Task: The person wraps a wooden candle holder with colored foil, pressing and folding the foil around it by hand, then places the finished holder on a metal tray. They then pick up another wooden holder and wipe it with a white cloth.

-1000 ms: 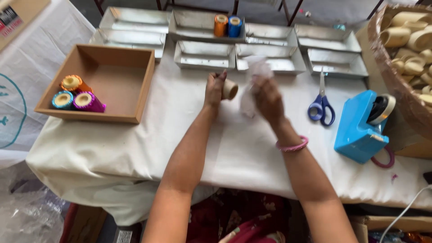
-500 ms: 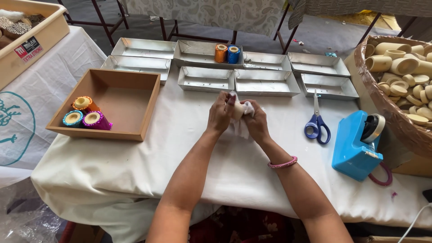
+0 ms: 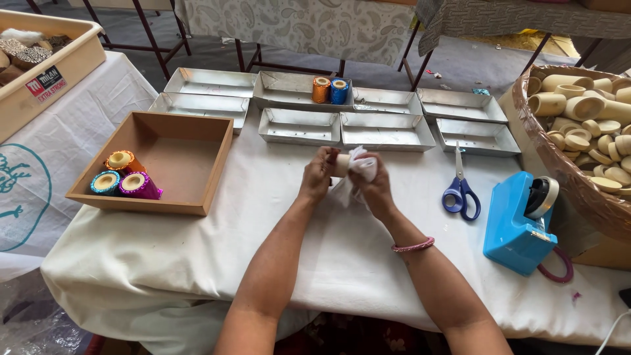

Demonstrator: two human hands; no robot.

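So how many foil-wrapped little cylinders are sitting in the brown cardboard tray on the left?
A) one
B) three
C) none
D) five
B: three foil-wrapped cylinders, one orange, one teal and one magenta, stand bunched in the near left corner of the brown cardboard tray.
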